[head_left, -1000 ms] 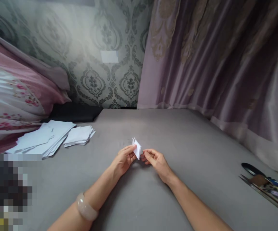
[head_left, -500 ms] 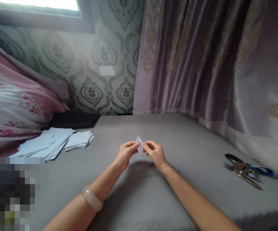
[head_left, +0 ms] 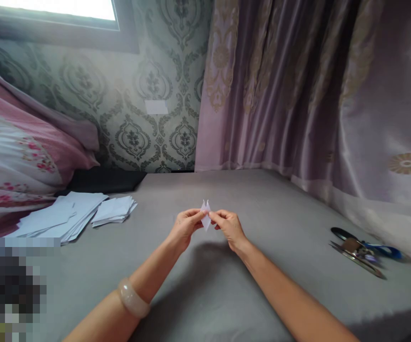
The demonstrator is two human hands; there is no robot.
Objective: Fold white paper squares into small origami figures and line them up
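A small folded piece of white paper (head_left: 206,223) is held up between my two hands, over the middle of the grey-covered surface. It is diamond-shaped, with two thin points sticking up at its top. My left hand (head_left: 187,225) pinches its left side between thumb and fingers. On the other side, my right hand (head_left: 229,227) grips the right edge, thumb in front. Some fingertips are hidden behind the paper. A pale bangle (head_left: 133,299) circles my left forearm.
To the left lie a pile of large white sheets (head_left: 53,218) and a smaller stack of white paper (head_left: 114,210), with a black flat item (head_left: 105,180) behind. At the right are a brown-and-metal bunch (head_left: 357,249) and a blue strap (head_left: 387,250). Curtains (head_left: 269,85) hang beyond.
The folded paper has turned to face me more squarely, so its diamond outline and two points show more clearly. Both hands keep their pinch; the view has shifted slightly.
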